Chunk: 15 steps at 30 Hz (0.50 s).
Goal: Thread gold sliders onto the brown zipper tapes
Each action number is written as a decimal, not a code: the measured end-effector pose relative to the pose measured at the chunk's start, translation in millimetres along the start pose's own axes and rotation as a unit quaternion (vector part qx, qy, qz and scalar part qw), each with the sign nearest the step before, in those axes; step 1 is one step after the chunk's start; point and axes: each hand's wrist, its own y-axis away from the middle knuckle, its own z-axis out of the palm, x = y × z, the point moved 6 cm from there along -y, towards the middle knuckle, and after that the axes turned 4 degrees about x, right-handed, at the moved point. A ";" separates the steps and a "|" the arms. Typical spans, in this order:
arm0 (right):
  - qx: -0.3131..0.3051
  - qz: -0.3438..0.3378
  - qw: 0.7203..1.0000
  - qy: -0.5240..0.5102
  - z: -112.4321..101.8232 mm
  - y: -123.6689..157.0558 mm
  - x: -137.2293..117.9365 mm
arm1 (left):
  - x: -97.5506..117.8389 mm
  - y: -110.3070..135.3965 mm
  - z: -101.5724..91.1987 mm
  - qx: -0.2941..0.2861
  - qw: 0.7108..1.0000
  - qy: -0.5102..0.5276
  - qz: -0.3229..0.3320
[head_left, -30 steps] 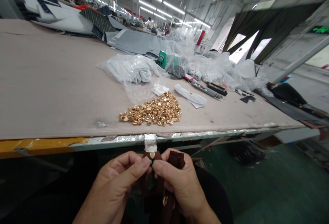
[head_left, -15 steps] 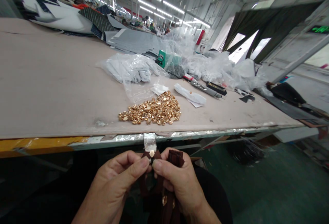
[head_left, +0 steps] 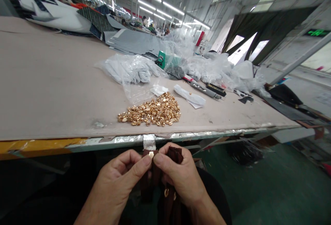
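Both my hands are at the table's front edge, working on a dark brown zipper (head_left: 146, 153). My left hand (head_left: 121, 175) pinches the zipper's left side between thumb and fingers. My right hand (head_left: 178, 175) pinches the right side close by, its thumb near the gold zipper slider (head_left: 151, 154). That slider sits at the zipper's end, just below a taped silver holder (head_left: 149, 142) fixed to the edge. Folded brown zipper tape (head_left: 176, 154) is also tucked in my right hand. Below it hang brown strips carrying gold sliders (head_left: 166, 193).
A pile of gold zipper sliders (head_left: 152, 111) lies on the table (head_left: 64, 90) just beyond my hands. Farther back are a plastic bag (head_left: 131, 68), a paper strip (head_left: 190, 96), a grey pen-like tool (head_left: 205, 90) and a green box (head_left: 165, 59). Grey sheets (head_left: 134, 40) are stacked behind.
The two zipper sides, spread in a V below the slider before, now lie closer together. My right thumb has moved up toward the slider. The view has shifted slightly.
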 end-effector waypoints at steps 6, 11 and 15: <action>0.023 -0.048 0.992 0.116 3.0 -3.2 -18.3 | -2.1 5.6 4.3 -0.005 1.000 0.006 -0.020; 0.088 -0.169 0.929 0.316 12.9 -0.5 -42.1 | -3.3 6.2 5.9 -0.024 1.000 0.015 0.004; 0.147 -0.263 0.840 0.452 23.0 -10.4 -70.9 | 0.1 5.6 4.8 -0.016 0.999 0.040 0.023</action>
